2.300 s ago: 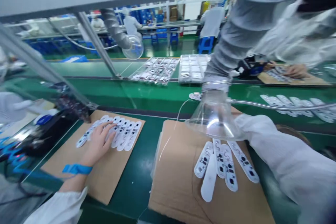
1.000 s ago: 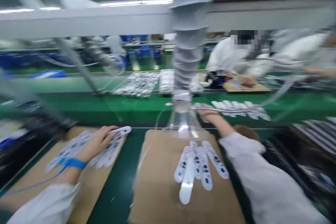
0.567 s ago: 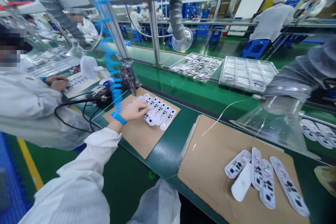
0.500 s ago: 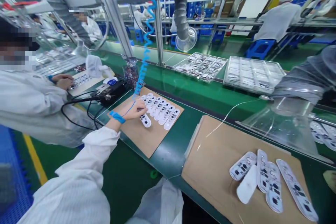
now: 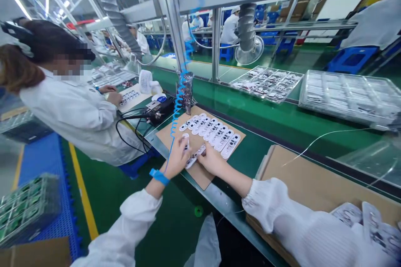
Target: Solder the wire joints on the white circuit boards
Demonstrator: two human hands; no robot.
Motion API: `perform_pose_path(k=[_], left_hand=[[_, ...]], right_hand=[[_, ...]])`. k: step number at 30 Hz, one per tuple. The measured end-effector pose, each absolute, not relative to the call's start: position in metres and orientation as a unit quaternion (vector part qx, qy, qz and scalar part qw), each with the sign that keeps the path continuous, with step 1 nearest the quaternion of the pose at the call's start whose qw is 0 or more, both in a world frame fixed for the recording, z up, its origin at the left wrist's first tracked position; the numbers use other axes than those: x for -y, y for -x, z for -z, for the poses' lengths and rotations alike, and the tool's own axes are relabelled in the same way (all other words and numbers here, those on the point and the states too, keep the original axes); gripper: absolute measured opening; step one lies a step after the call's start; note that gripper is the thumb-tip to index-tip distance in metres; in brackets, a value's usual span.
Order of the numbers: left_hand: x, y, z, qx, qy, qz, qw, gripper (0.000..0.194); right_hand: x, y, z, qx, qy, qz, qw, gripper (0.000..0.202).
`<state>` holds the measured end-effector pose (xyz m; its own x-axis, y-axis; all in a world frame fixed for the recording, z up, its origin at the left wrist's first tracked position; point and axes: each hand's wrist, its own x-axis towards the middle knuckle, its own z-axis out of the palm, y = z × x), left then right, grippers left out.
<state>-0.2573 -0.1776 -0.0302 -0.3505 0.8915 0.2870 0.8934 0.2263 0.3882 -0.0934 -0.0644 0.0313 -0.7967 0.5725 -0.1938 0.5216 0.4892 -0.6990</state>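
Step in hand: seemingly the two-handed handling of a diagonal strip board (image 5: 199, 150), white with rounded ends, at the centre of the frame; it lies between the fingers, apart from the row.
Right hand (image 5: 212, 160): thumb and fingertips pinched on the upper-right end of that board.
Left hand (image 5: 178, 157): fingers curled, just beside the diagonal board's lower end and against an upright strip board (image 5: 186, 138); whether it grips either, I cannot tell; a blue wrist strap (image 5: 159, 176) circles the wrist, and a coiled blue cord (image 5: 177, 112) rises above it.
Next move: would seem to call for a light hold at the board's edges, clear of its dark components and the neighbours.
Cardboard sheet (image 5: 204, 178): under both hands; it bears a row of strip boards (image 5: 216, 132), slanting and close-set, dark components uppermost.
Compartment tray (image 5: 278, 101): clear, upper right of centre; small white and dark parts fill its cells.
Lidded-looking tray (image 5: 328, 113): upper right; rows of white strips within.
Tray stack (image 5: 52, 206): lower left; green circuit boards inside.
Plastic bag (image 5: 188, 91): upper centre, shiny; contents too small to tell.
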Motion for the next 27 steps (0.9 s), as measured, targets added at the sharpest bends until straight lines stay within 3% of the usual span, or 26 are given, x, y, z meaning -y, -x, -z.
perform_pose_path(k=[5,9,13,19,23,27], left_hand=[[0.203,0.228,0.041,0.783,0.589,0.196,-0.042,0.053],[0.204,0.275,0.028,0.749,0.628,0.192,-0.087,0.062],[0.158,0.336,0.011,0.751,0.617,0.231,-0.048,0.068],[0.079,0.351,0.014,0.746,0.63,0.186,-0.107,0.065],[0.057,0.353,0.014,0.806,0.556,0.194,-0.053,0.053],[0.022,0.371,0.004,0.895,0.401,0.193,0.009,0.065]], right_hand=[[0.045,0.063,-0.027,0.902,0.298,-0.31,0.033,0.034],[0.025,0.017,-0.021,0.907,0.353,-0.221,0.062,0.051],[0.02,0.003,0.01,0.925,0.357,-0.11,0.071,0.075],[0.02,0.006,0.036,0.927,0.354,-0.105,0.063,0.082],[0.013,0.001,0.038,0.923,0.365,-0.109,0.052,0.087],[0.012,0.0,0.042,0.927,0.356,-0.104,0.06,0.084]])
